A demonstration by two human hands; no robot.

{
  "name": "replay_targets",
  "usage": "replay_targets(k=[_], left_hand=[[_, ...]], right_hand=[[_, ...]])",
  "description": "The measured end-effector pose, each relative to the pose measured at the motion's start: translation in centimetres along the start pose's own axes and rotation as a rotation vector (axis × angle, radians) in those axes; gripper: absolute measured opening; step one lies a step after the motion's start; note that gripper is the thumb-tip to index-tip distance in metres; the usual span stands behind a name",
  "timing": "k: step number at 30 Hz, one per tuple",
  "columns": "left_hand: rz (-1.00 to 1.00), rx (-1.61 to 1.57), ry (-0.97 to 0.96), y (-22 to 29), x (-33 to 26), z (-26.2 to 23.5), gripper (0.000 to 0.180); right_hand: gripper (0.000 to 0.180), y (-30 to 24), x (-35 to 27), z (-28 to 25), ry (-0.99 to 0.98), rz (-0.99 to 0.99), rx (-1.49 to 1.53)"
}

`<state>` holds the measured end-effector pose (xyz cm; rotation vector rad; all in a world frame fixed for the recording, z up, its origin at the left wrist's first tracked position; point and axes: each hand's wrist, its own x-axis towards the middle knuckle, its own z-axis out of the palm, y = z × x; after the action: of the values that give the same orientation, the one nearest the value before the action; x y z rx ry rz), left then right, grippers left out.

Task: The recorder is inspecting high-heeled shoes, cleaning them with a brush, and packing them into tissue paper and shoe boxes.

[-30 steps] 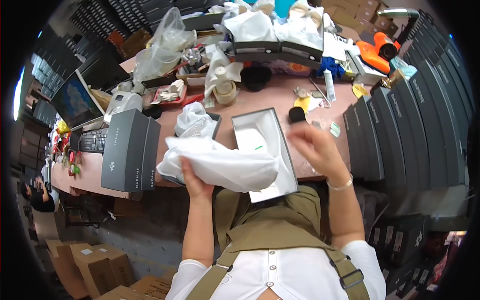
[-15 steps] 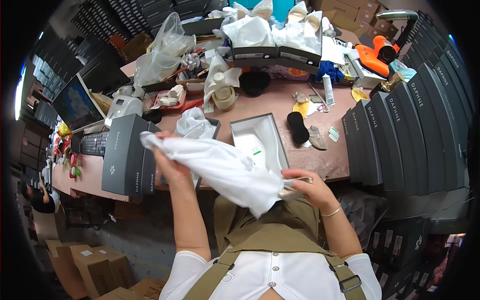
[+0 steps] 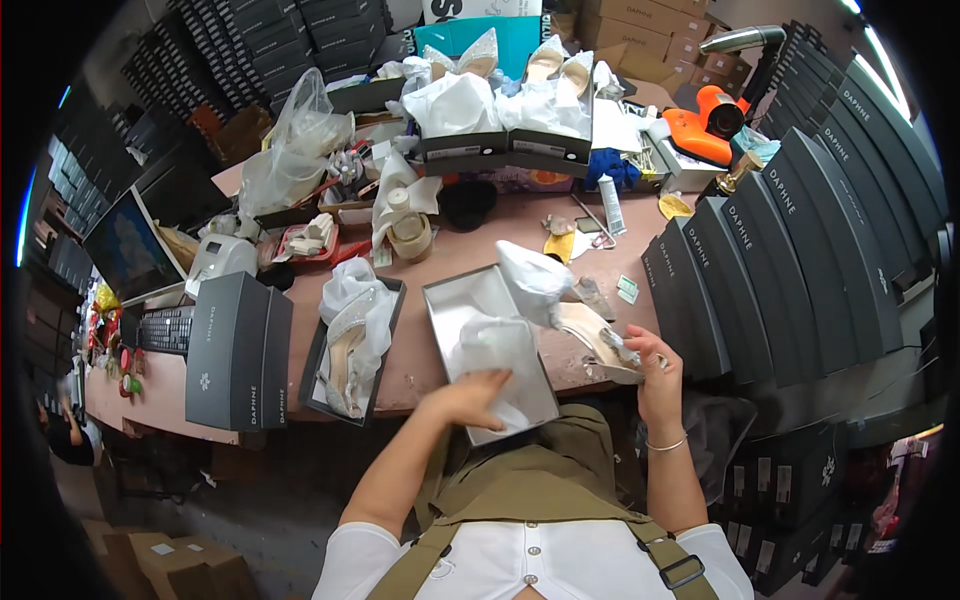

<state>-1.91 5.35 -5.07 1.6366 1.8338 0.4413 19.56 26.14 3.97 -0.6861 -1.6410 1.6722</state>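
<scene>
- Open box (image 3: pixel 462 303) on the pink surface (image 3: pixel 460 243): white tissue (image 3: pixel 495 345) inside; left hand (image 3: pixel 474 399) over its near end, fingers loosely spread.
- Just right of the open box: pale shoe (image 3: pixel 590 333), white wrapping beside its far end, pinched by the right hand (image 3: pixel 656 368).
- Left of the open box: dark box (image 3: pixel 389 345) holding a glittery shoe (image 3: pixel 344 362) in paper.
- Beyond the open box: two dark boxes (image 3: pixel 548 150) of paper and shoes.

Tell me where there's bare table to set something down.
Bare tabletop shows between the tape roll and the open box, plus a narrow strip between that box and the shoe box on its left. The back is crowded with tissue-filled boxes, the right with the held shoe and grey boxes.
</scene>
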Motion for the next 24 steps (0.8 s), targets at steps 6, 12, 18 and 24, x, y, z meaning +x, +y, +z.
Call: replay_targets(k=[6, 12, 18, 24], left_hand=[[0.198, -1.955, 0.889, 6.5, -1.1, -1.6, 0.076], [-0.141, -2.221, 0.799, 8.9, -2.5, -0.8, 0.074], [-0.182, -2.142, 1.007, 9.5, -2.5, 1.6, 0.061], [-0.340, -1.992, 0.953, 4.4, -4.4, 1.6, 0.060]], right_hand=[[0.044, 0.4, -4.0, 5.3, -0.654, 0.176, 0.241], [0.022, -0.9, -0.4, 11.6, -0.860, -0.486, -0.727], [0.012, 3.0, 0.2, 15.3, -0.810, -0.660, -0.987], [0.007, 0.7, 1.9, 10.0, -1.131, 0.175, -0.374]])
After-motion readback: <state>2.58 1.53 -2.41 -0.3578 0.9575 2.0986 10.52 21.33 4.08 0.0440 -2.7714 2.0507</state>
